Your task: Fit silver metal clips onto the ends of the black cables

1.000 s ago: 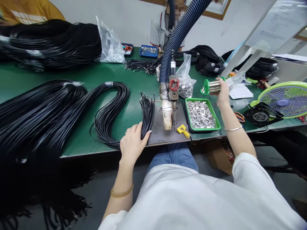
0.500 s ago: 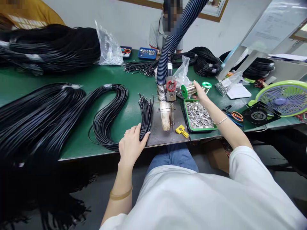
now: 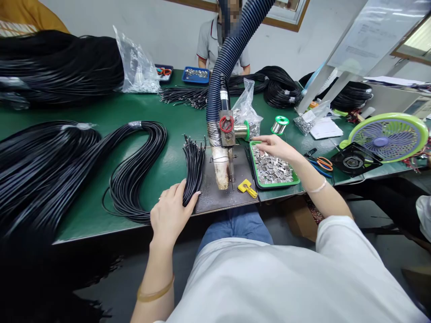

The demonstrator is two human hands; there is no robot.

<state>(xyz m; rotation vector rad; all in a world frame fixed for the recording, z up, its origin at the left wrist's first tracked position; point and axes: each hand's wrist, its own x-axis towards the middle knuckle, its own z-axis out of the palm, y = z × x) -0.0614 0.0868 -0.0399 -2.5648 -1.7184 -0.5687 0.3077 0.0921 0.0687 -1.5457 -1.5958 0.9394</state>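
My left hand (image 3: pixel 171 213) is closed round a bundle of thin black cables (image 3: pixel 193 163) near the table's front edge, thumb to the right. The cut cable ends point away from me. My right hand (image 3: pixel 274 147) hovers over the green tray (image 3: pixel 275 184) of small flat metal pieces (image 3: pixel 271 168), fingers stretched to the left and nothing visible in them. Its fingertips are close to a spool of solder wire (image 3: pixel 240 131) behind the soldering iron holder (image 3: pixel 227 132). Another solder spool (image 3: pixel 279 126) stands upright beyond the tray.
A ribbed exhaust hose (image 3: pixel 217 85) hangs down over a dark metal plate (image 3: pixel 212 199). A yellow clip-like tool (image 3: pixel 247 188) lies by the tray. Orange-handled pliers (image 3: pixel 324 163) and a green fan (image 3: pixel 387 137) are at right. Large cable bundles (image 3: pixel 60 161) fill the left. A person (image 3: pixel 210 40) sits opposite.
My right hand has let go of the solder spool and moved down and left over the tray; that spool now stands on the table. My left hand keeps its grip. The view has shifted slightly.
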